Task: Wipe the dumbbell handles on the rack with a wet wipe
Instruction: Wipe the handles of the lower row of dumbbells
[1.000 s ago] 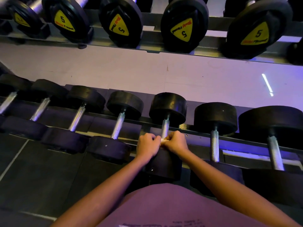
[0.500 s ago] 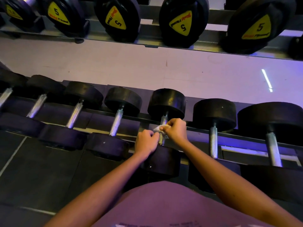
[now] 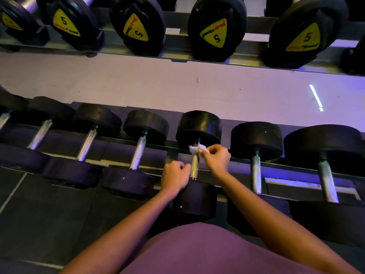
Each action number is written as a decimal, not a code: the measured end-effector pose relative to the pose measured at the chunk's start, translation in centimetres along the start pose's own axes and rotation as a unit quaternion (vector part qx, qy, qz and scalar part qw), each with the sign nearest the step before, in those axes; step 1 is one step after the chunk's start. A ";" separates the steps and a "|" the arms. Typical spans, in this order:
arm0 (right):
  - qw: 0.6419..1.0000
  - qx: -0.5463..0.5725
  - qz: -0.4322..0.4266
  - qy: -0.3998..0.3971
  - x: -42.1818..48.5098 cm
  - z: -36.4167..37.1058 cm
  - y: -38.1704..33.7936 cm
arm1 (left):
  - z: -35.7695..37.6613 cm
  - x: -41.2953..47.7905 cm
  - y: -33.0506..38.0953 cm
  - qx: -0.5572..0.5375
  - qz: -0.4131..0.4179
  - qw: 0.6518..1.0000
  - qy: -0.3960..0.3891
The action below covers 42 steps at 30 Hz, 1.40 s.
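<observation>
A row of black dumbbells with knurled metal handles lies on the lower rack point(image 3: 296, 171). The one in the middle has its handle point(image 3: 194, 167) between my hands. My right hand point(image 3: 216, 159) pinches a crumpled white wet wipe point(image 3: 194, 148) against the far end of that handle, just under the far weight head point(image 3: 198, 126). My left hand point(image 3: 174, 176) sits curled at the near end of the handle, beside the near weight head point(image 3: 194, 198); I cannot tell whether its fingers hold anything.
More dumbbells flank the middle one, with handles at left point(image 3: 138, 153) and right point(image 3: 256, 173). An upper shelf point(image 3: 177, 56) carries dumbbells with yellow "5" labels point(image 3: 214, 34). Dark floor tiles point(image 3: 39, 214) lie at lower left. My purple shirt point(image 3: 207, 252) fills the bottom.
My right hand has slid the wipe from the near end of the handle up to its far end. My left hand has stayed at the near end.
</observation>
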State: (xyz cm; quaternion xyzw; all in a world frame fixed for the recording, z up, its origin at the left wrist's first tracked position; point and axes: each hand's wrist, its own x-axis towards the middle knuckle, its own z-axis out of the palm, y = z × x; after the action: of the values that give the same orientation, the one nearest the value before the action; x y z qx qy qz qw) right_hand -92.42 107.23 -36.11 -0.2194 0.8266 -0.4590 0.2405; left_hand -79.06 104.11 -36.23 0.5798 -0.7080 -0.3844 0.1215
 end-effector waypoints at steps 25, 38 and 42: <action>0.994 -0.087 0.043 -0.044 2.4 1.0 -1.9 | -0.1 0.0 0.3 0.008 -0.006 1.000 -0.003; 0.964 -0.189 0.030 -0.185 -2.1 -0.3 0.7 | -0.1 0.0 0.5 0.019 -0.001 1.000 -0.004; 0.966 -0.183 -0.013 -0.181 -2.9 -0.5 1.2 | -0.1 0.0 0.4 0.017 0.004 1.000 -0.004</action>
State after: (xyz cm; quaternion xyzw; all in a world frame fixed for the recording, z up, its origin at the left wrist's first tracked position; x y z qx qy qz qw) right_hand -90.65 109.83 -36.32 -0.3497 0.8366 -0.2553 0.3357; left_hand -79.29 104.02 -35.86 0.5777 -0.7170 -0.3744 0.1100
